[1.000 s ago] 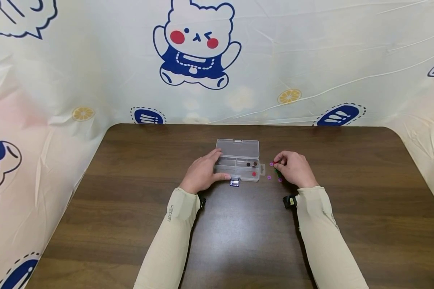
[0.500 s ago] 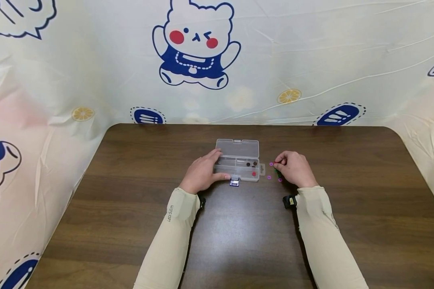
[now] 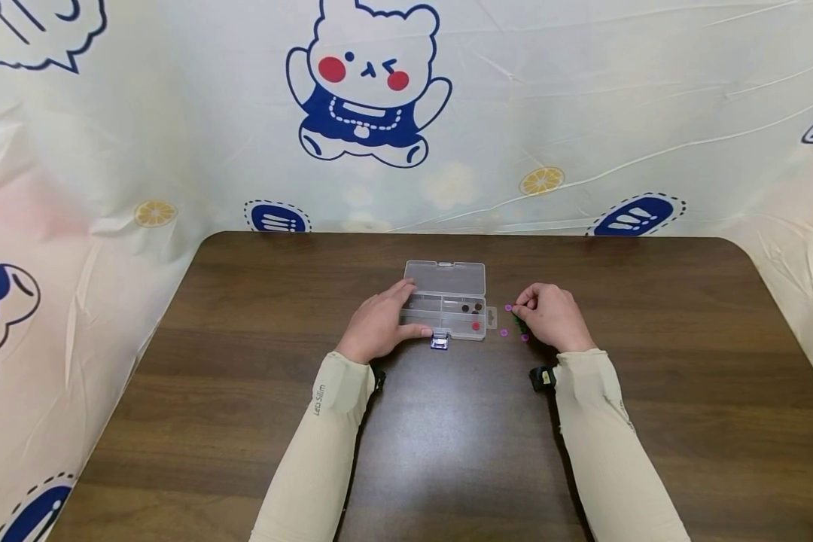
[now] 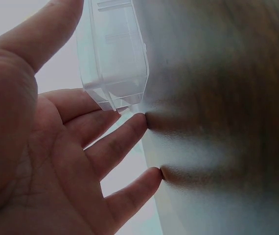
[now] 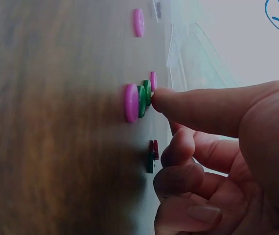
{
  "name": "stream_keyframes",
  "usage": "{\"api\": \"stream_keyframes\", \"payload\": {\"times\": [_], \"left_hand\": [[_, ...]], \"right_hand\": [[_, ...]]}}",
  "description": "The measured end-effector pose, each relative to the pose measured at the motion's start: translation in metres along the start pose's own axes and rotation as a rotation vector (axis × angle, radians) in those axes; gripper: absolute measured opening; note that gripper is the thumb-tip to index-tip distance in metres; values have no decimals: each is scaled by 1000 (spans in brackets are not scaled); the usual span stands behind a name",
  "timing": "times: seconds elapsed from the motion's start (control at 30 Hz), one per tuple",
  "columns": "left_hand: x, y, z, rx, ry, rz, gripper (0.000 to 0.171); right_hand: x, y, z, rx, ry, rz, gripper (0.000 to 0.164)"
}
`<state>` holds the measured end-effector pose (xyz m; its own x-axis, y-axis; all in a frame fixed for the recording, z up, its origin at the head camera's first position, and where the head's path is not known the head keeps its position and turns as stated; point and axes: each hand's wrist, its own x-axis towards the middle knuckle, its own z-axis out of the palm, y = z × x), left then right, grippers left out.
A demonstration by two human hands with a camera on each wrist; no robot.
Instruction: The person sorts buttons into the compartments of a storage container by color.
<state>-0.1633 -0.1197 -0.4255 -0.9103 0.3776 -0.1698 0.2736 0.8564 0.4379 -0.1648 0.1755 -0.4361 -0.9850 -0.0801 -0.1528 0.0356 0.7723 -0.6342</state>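
Coloured discs [image 5: 131,103], mostly purple and green, loose on the desk [image 3: 447,452] right of the clear box [image 3: 452,328], beside the right hand [image 3: 552,316]. That grip: fingers bunched low, thumb by a green disc [image 5: 148,93]; cannot tell whether anything is pinched. Left hand [image 3: 379,324] holds the box's left end between thumb and fingers, presumably to steady it. Lid [image 3: 445,278] open to the far side, likely for access; brown discs [image 3: 465,308] and a red disc [image 3: 476,327] sit in right compartments.

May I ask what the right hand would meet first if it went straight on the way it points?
In the head view, the right hand would probably meet the small purple disc just left of it, with the clear box beyond; depth is hard to judge.
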Motion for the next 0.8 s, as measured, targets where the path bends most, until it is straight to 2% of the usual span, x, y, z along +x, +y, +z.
{"api": "stream_keyframes", "payload": {"times": [0.8], "left_hand": [[-1, 1, -1, -5, 4, -3, 87]], "right_hand": [[-2, -5, -2, -10, 35, -40, 12]]}}
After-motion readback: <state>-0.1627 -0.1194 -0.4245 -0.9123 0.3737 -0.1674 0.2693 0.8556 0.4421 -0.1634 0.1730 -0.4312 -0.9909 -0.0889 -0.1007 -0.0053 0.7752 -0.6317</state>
